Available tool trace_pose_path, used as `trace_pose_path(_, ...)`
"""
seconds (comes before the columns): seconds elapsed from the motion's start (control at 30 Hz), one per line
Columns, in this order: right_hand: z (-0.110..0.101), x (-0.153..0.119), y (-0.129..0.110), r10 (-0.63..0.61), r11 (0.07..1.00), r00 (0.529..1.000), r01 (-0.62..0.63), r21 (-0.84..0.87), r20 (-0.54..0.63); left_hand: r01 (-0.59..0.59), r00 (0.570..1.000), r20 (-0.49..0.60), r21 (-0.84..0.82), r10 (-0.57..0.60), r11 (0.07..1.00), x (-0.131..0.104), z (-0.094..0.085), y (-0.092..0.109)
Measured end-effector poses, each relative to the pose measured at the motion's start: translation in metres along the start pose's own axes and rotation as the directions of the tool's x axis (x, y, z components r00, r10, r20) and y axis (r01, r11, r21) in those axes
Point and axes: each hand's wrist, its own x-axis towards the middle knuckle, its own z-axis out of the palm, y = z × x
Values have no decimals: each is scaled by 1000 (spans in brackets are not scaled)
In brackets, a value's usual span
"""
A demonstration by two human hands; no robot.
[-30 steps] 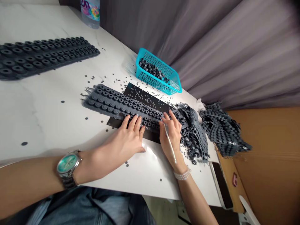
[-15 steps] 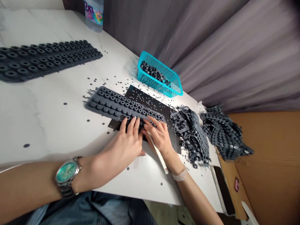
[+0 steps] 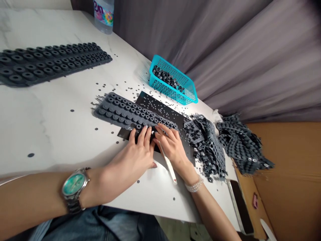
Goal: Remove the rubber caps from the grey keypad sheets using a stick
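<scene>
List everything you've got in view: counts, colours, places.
Table: 1, white, beneath the work
Mat: 1, black, centre
Studded sheet: 1, dark grey, partly over mat
Second studded sheet: 1, dark grey, far left
Curtain: 1, grey, behind
Basket: 1, turquoise, near curtain
Pieces: many, black, in basket
Discs: many, dark, scattered on table
Sheet heaps: 2, dark grey, right side
Crumpled item: 1, white, between heaps
Bottle: 1, clear, far edge
Phone: 1, black, right edge
Small item: 1, pink, lower right
Curved item: 1, white, bottom right
Cardboard: 1, brown, far right
Stick: 1, white, near side
Watch: 1, silver, left wrist
Bracelet: 1, pale, right wrist
Trousers: 1, blue, bottom
Left hand: 1, bare, touching studded sheet
Right hand: 1, bare, holding stick
</scene>
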Motion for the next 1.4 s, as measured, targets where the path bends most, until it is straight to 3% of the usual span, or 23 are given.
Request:
trace_pose_path(0.13, 3, -1, -5, 32, 999, 999, -33, -14, -14, 5, 1000, 11, -20, -5, 1000, 0, 5, 0)
trace_pose_path(0.27, 5, 3, -13, 196, 979, 980, -198, -49, -35, -3, 998, 56, -7, 3, 1000, 0, -2, -1)
trace_pose_path(0.47, 3, -5, -2, 448, 886, 873, -463, -36, -194, -43, 985, 169, 47, 35, 998, 2, -26, -4)
trace_pose_path(0.53, 0, -9, 1, 419, 904, 883, -428, 5, -213, -47, 983, 177, 32, 41, 998, 2, -27, -4)
trace_pose_path(0.67, -3, -6, -4, 179, 984, 970, -180, 12, -167, -24, 989, 145, -11, 25, 1000, 2, -23, -3)
trace_pose_path(0.77, -4, -1, -8, 78, 997, 989, -80, -12, -126, -25, 992, 121, -17, 26, 1000, 1, -23, -3)
trace_pose_path(0.9, -1, -1, -6, 59, 998, 994, -62, -33, -94, -12, 997, 82, -17, 13, 1000, 0, -19, -2)
trace_pose_path(1.17, 1, -4, -4, 52, 998, 998, -52, -23, -22, 33, 999, 35, -64, -31, 997, 1, 5, 1)
trace_pose_path(1.4, 0, 3, -6, 65, 998, 997, -64, -23, 36, 26, 999, 27, -75, -24, 997, 0, 9, 1)
